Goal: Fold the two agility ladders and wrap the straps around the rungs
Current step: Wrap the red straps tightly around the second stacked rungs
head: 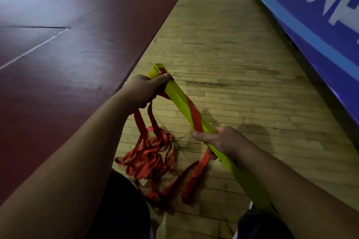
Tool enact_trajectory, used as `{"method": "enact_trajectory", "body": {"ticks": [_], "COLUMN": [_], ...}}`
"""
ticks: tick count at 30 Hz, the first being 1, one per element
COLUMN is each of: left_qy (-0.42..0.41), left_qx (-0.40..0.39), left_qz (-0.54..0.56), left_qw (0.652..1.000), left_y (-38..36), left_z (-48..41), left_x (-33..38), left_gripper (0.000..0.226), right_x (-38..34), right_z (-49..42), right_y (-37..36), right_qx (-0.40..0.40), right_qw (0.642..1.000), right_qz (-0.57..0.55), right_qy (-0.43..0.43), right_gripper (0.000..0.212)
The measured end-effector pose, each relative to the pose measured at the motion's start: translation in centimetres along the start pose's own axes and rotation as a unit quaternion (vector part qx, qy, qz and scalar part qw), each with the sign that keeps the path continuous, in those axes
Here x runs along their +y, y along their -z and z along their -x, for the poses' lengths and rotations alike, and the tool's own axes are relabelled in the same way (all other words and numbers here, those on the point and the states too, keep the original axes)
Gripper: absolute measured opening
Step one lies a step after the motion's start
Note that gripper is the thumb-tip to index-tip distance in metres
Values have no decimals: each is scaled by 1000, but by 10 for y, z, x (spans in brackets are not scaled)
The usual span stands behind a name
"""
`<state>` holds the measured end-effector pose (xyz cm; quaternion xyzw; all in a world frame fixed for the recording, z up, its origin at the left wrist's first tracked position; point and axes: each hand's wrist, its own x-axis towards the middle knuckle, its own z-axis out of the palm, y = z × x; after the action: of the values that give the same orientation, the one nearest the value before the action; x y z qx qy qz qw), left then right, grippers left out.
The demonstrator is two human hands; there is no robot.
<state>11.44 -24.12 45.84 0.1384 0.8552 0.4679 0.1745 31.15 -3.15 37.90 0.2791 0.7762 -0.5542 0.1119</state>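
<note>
A stack of yellow-green ladder rungs (177, 96) is held slanting above the wooden floor, far end up-left, near end toward my lap. My left hand (144, 90) grips the far end of the stack, thumb on top. My right hand (219, 139) grips it lower down, pinching a red strap (195, 115) that crosses the rungs diagonally. More red strap hangs from my left hand into a loose tangled pile (153, 158) on the floor. Only one ladder bundle is visible.
A dark red mat (68, 44) borders the wooden floor (233, 54) on the left. A blue banner with white letters (310, 6) runs along the right. My dark-clothed knees are at the bottom edge.
</note>
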Motion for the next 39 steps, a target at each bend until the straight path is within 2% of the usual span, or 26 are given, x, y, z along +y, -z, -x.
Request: {"method": "enact_trajectory", "body": {"ticks": [1, 3, 7, 11, 12, 14, 16, 20, 24, 31, 34, 37, 39], "left_qy": [-11, -36, -109, -148, -153, -157, -151, -125, -92, -21, -18, -12, -1], "left_qx": [-1, -8, -68, -85, -83, -76, -66, -39, -30, -37, -3, -4, -22], "left_qz": [22, 75, 158, 143, 132, 104, 72, 11, -60, -148, -181, -133, -65], "left_qw": [1000, 996, 979, 975, 976, 979, 984, 991, 993, 988, 983, 991, 998], "left_y": [0, 1, 5, 4, 5, 6, 8, 10, 10, 12, 6, 2, 2], "left_z": [0, 1, 7, 8, 8, 7, 8, 6, 5, 7, 7, 6, 9], "left_x": [1, 4, 9, 10, 9, 6, 3, 0, 2, 6, 7, 8, 9], "left_gripper": [70, 60, 56, 75, 77, 60, 49, 52, 54, 75, 73, 65, 64], "right_x": [-2, -8, -17, -14, -12, -12, -14, -15, -12, -2, 1, 3, 3], "right_z": [0, 6, 21, 24, 23, 24, 26, 22, 19, 9, 4, -1, -3], "right_y": [3, 12, 27, 23, 22, 19, 18, 18, 16, 10, 5, 1, -1], "right_qx": [-27, -119, -331, -374, -374, -367, -335, -237, -171, -96, -48, -24, -8], "right_qw": [999, 992, 936, 913, 911, 911, 927, 964, 979, 991, 996, 998, 999], "right_qz": [-13, -24, -119, -163, -174, -186, -168, -117, -106, -92, -79, -65, -41], "right_qy": [-10, -26, -17, 3, 4, -7, -19, 4, 18, 18, 19, 5, 11], "right_gripper": [116, 100, 77, 65, 62, 53, 47, 41, 37, 47, 64, 97, 100]}}
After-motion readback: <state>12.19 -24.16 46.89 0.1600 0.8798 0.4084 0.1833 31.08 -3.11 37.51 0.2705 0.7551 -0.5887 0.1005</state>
